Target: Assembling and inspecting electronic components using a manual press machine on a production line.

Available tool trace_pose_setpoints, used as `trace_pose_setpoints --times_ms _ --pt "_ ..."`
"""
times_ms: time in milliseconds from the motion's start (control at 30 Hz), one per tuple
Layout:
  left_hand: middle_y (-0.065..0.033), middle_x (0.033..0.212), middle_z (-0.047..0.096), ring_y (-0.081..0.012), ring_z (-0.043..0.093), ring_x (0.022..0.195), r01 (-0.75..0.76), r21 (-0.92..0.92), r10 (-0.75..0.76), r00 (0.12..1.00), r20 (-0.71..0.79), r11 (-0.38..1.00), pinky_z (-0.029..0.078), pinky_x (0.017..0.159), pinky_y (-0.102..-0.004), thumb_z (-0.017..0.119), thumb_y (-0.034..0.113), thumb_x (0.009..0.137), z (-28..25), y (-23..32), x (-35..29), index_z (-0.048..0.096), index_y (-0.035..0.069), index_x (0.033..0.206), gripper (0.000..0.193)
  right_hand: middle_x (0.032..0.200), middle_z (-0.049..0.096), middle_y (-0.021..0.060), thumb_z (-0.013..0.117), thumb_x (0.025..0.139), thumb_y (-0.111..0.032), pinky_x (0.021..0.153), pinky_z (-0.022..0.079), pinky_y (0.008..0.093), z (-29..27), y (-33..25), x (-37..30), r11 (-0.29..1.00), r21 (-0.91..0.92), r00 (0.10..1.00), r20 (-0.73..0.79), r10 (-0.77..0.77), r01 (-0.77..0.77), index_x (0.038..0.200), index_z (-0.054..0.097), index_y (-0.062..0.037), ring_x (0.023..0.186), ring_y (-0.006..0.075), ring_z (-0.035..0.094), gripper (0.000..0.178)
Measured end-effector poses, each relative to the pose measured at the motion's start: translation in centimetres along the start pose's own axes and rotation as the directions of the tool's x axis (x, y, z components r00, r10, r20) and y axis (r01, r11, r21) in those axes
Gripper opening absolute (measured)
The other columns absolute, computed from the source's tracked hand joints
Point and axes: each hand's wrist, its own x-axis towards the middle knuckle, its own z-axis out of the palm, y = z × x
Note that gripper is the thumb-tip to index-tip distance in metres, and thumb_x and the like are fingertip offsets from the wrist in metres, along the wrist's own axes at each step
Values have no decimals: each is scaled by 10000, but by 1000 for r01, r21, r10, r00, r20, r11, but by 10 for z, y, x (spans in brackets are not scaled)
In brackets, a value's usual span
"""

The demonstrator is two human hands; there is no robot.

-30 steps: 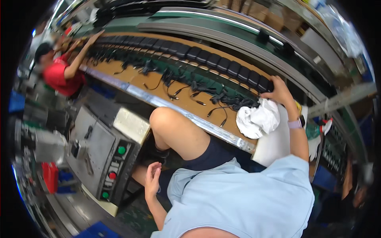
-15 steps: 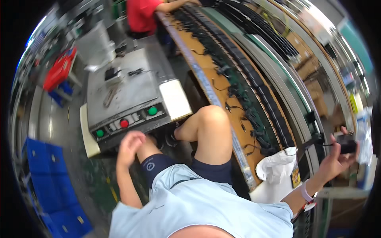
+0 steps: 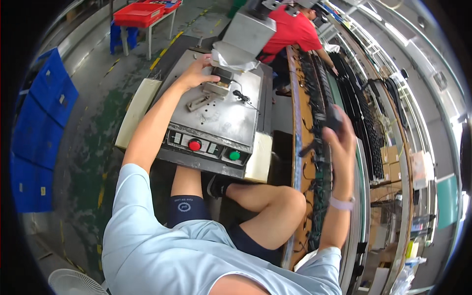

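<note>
At the machine's steel top plate [image 3: 236,115], my left hand [image 3: 195,73] has thumb and fingers about the left end of a black power adapter [image 3: 222,75]. The adapter sits in a small metal fixture [image 3: 216,89], and a thin black cord [image 3: 242,96] lies beside it. Over the long bench on the right, my right hand [image 3: 343,137] is raised and holds another black adapter [image 3: 332,118]. This second adapter is smeared by motion, with a dark cable part [image 3: 309,147] trailing toward the left.
The machine front carries a red button [image 3: 194,144] and a green button [image 3: 234,156]. Several black adapters with cords line the bench [image 3: 296,118]. A person in a red shirt [image 3: 290,32] works at its far end. Blue bins [image 3: 42,137] stand left; a red tray [image 3: 138,15] is behind.
The view has turned rightward. My left hand has gone from before the machine to the adapter in the fixture. My right hand has brought its adapter from the far right to over the bench.
</note>
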Motion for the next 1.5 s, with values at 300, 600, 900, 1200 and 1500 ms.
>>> trace_pose_setpoints --times_ms 300,600,900,1200,1500 --pt "-192 1181 558 -261 575 1043 -60 -904 -119 985 -122 424 526 862 -409 834 271 763 22 73 -164 315 105 1501 917 1170 607 182 704 863 -154 895 477 343 221 118 128 961 -136 930 315 -188 241 1374 505 -31 1010 312 595 563" --pt "-122 1078 581 -221 583 904 186 -416 -411 721 -557 890 499 763 -325 695 128 863 42 87 -270 480 96 1270 461 1357 486 225 702 865 -260 968 456 415 254 100 137 752 -276 715 608 -345 598 1473 368 -61 1140 386 549 722" --pt "-62 984 643 -207 612 801 314 239 -97 767 -635 919 496 770 -329 665 17 828 17 58 -251 532 61 1142 344 1575 215 225 847 664 -418 1122 315 538 190 86 -10 532 -545 671 739 -61 648 1554 169 -79 1468 379 210 1170" --pt "-177 1487 365 -273 479 1251 188 -176 -194 981 -20 966 368 1051 -376 395 407 1019 134 176 -181 297 22 1499 622 781 633 79 740 871 -272 587 477 280 138 7 -46 799 516 759 640 -120 -308 1037 518 -28 629 156 588 369" --pt "-175 1385 508 -261 509 1230 596 -101 -491 735 468 796 363 1032 -371 367 558 1006 163 135 -262 319 20 1471 713 967 692 183 694 841 -217 717 530 396 -254 91 -184 440 -613 726 -673 145 -656 1075 610 -52 795 327 674 299"
